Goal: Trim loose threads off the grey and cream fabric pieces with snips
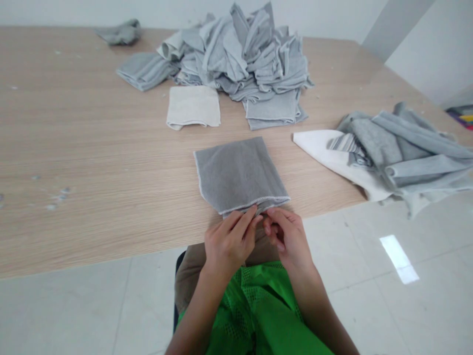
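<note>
A folded grey cloth [238,173] with a white stitched hem lies at the near edge of the wooden table [84,148]. My left hand [229,241] pinches the cloth's near edge at its middle. My right hand [286,235] is right beside it, fingers curled and pinching the same edge. Both hands sit at the table's front edge, above my lap and a green garment [258,310].
A big heap of grey cloths [244,54] lies at the back, with a folded cream cloth [192,107] in front of it. Another loose pile of grey cloths [399,148] on a white cloth is at the right. A single crumpled cloth [120,32] lies far back left. Tiled floor lies below.
</note>
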`<state>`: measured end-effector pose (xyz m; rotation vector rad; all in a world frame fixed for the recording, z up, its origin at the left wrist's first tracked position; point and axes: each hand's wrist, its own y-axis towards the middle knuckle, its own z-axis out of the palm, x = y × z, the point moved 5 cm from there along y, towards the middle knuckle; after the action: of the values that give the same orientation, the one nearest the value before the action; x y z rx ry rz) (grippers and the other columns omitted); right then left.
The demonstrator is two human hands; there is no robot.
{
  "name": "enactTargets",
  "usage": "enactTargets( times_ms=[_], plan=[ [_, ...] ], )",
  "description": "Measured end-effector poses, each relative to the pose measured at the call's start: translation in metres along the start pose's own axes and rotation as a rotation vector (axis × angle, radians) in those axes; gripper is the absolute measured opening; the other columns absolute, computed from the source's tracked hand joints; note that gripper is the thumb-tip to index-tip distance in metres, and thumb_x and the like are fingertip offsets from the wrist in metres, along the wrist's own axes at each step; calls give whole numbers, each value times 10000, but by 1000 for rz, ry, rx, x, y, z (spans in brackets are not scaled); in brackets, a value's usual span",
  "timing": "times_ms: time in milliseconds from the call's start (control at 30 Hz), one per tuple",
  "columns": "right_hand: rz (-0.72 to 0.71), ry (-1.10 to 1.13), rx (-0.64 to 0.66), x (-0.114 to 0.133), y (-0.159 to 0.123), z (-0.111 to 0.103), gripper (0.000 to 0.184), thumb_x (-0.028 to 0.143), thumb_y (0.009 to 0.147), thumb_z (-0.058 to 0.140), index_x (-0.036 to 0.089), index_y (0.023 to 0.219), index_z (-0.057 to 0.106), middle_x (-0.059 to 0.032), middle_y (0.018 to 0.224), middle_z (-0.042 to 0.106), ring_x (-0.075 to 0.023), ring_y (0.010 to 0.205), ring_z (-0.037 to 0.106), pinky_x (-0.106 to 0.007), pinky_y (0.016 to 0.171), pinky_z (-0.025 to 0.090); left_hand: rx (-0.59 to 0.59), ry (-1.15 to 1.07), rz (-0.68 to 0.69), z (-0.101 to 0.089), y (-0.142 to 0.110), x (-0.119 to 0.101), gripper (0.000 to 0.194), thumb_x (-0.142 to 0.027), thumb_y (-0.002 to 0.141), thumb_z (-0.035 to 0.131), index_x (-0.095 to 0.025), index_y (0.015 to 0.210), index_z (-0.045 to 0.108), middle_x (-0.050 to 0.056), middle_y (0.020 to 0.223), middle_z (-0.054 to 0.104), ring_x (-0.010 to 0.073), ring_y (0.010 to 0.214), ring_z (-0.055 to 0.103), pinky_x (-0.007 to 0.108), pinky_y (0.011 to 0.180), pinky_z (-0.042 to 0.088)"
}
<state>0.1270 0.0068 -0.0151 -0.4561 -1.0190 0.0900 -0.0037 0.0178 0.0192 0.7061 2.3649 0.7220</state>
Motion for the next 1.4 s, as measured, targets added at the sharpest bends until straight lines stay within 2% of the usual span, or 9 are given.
enactTargets(
  times_ms=[233, 433, 533, 667, 733, 833, 933, 1133, 1400],
  plan=[
    [-16, -26, 6, -2, 1, -1, 322, 380, 830, 689, 173, 603, 590, 35, 530, 561, -29, 333, 304, -208, 322, 85, 35, -80, -66, -4, -1, 3, 250, -256, 933, 670, -158, 1157, 720, 52, 879, 769, 139, 694, 715, 224, 658, 545],
    [-12, -33, 30, -2, 1, 0, 320, 379, 846, 671, 173, 616, 590, 34, 539, 565, -28, 335, 310, -206, 316, 97, 21, -67, -74, -12, 4, 8, 293, -297, 920, 696, -181, 1189, 712, 45, 878, 757, 129, 694, 700, 211, 619, 518],
    [-10, -29, 36, -2, 0, 0, 307, 375, 853, 661, 172, 633, 592, 30, 557, 584, -22, 331, 303, -205, 316, 96, 16, -129, -139, -20, 8, 13, 283, -303, 930, 678, -193, 1189, 713, 34, 870, 743, 124, 708, 678, 213, 650, 515],
    [-9, -5, 38, -4, 1, -1, 304, 371, 852, 668, 174, 633, 594, 29, 559, 590, -24, 327, 311, -211, 319, 81, 155, -267, -312, -22, 18, 18, 439, -344, 943, 636, -178, 1349, 610, 1, 808, 730, 121, 655, 659, 223, 642, 521],
    [-13, -4, 44, -5, 1, -1, 304, 371, 853, 669, 177, 631, 599, 29, 556, 583, -28, 332, 315, -216, 321, 85, 235, -324, -341, -19, 25, 15, 457, -353, 908, 672, -188, 1331, 624, -3, 826, 751, 133, 665, 680, 232, 642, 525],
    [-14, -7, 52, -6, 2, -2, 282, 380, 848, 673, 184, 652, 620, 31, 554, 566, -37, 341, 308, -227, 323, 77, 318, -353, -289, -12, 39, 9, 237, -289, 871, 701, -220, 1094, 744, 6, 922, 792, 167, 776, 731, 254, 698, 537],
    [-8, -20, 58, -6, 3, -2, 265, 402, 848, 667, 191, 689, 643, 28, 560, 562, -45, 344, 303, -236, 324, 75, 375, -298, -229, -5, 51, 5, 118, -239, 872, 677, -220, 939, 773, 4, 845, 797, 182, 740, 734, 271, 663, 525],
    [-23, 17, 67, -8, 4, -2, 270, 403, 846, 673, 197, 674, 649, 25, 553, 559, -47, 334, 308, -233, 327, 80, 466, -198, -176, -5, 58, 2, 184, -164, 823, 669, -231, 949, 784, 18, 888, 804, 205, 735, 733, 295, 629, 516],
    [-37, 19, 61, -8, 4, -1, 299, 425, 833, 667, 191, 647, 657, 17, 540, 563, -45, 323, 313, -223, 322, 95, 493, -139, -115, -5, 58, -2, 285, -96, 780, 630, -226, 982, 784, 33, 898, 804, 217, 745, 737, 311, 659, 527]
  ],
)
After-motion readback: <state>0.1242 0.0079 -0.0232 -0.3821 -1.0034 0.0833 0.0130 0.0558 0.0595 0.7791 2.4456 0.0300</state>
